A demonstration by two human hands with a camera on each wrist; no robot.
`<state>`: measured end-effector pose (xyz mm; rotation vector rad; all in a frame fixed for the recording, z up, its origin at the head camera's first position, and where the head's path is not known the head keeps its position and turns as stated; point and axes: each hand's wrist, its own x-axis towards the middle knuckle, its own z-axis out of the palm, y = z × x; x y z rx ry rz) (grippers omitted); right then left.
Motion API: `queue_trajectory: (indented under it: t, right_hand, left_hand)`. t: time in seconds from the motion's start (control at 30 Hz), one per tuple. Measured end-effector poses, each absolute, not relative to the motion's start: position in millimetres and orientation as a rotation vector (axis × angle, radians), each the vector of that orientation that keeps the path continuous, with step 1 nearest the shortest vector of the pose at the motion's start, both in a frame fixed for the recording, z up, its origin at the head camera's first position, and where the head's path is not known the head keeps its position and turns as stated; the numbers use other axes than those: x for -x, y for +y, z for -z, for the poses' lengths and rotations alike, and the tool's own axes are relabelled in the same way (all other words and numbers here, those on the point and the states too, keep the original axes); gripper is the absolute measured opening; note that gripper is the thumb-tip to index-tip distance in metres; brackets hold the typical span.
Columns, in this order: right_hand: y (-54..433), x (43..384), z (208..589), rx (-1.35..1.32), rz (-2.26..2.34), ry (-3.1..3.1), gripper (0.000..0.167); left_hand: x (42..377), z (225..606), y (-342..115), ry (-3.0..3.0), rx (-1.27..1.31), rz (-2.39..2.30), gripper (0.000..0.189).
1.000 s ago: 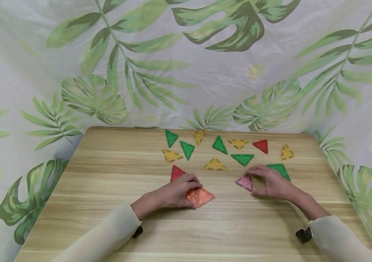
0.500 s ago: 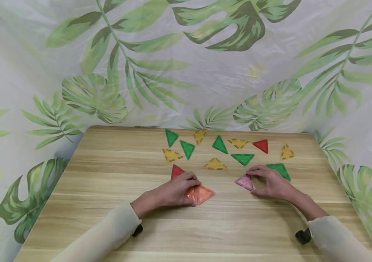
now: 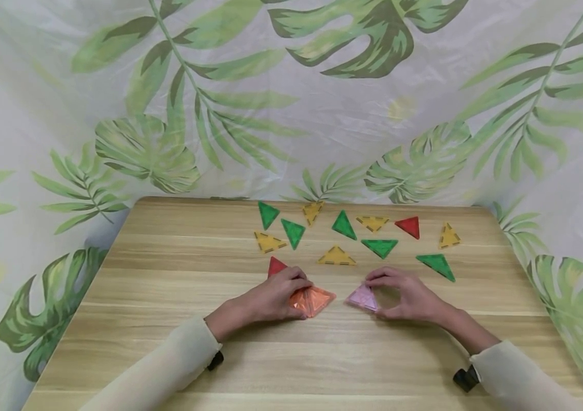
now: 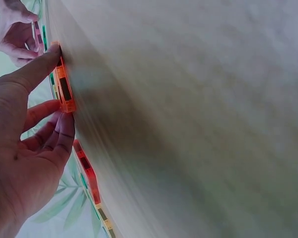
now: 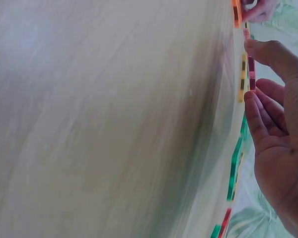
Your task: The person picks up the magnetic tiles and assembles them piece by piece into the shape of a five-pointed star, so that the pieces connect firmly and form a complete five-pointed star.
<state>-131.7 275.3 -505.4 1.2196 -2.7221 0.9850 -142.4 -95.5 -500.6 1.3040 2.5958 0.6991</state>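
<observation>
My left hand (image 3: 275, 295) pinches a pair of orange translucent triangle magnetic tiles (image 3: 320, 300) lying side by side, thumb on the near edge and fingers on the far one. Part of the pair is under the hand. In the left wrist view the orange tile's edge (image 4: 64, 89) shows between thumb and fingers. A red triangle tile (image 3: 276, 266) pokes out beyond that hand's knuckles. To the right, my right hand (image 3: 415, 297) grips a pink triangle tile (image 3: 362, 298) by thumb and fingertips, its point towards the orange pair, a small gap between them.
Along the table's back lie several green tiles (image 3: 380, 248) and several yellow tiles (image 3: 337, 257), with a second red tile (image 3: 409, 226) among them. One green tile (image 3: 437, 266) lies just behind my right hand. A leaf-patterned cloth (image 3: 250, 114) hangs behind the wooden table (image 3: 178, 274).
My right hand has moved left and slightly nearer with the pink tile, narrowing the gap to the orange pair and uncovering the green tile behind it. My left hand has barely shifted.
</observation>
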Motion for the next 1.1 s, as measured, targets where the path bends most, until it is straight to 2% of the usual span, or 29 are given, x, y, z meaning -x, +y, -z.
queue_trajectory:
  t: [0.57,1.1]
  right_hand:
    - [248,121,513,-1.388,-1.135,-2.671,0.056]
    - [221,109,515,-1.329,-1.108,-2.677,0.055]
  left_hand:
    - [146,504,-95,2.573,-1.338,-0.726,0.063]
    - [145,502,-92,2.6,-1.306,-0.7,0.064]
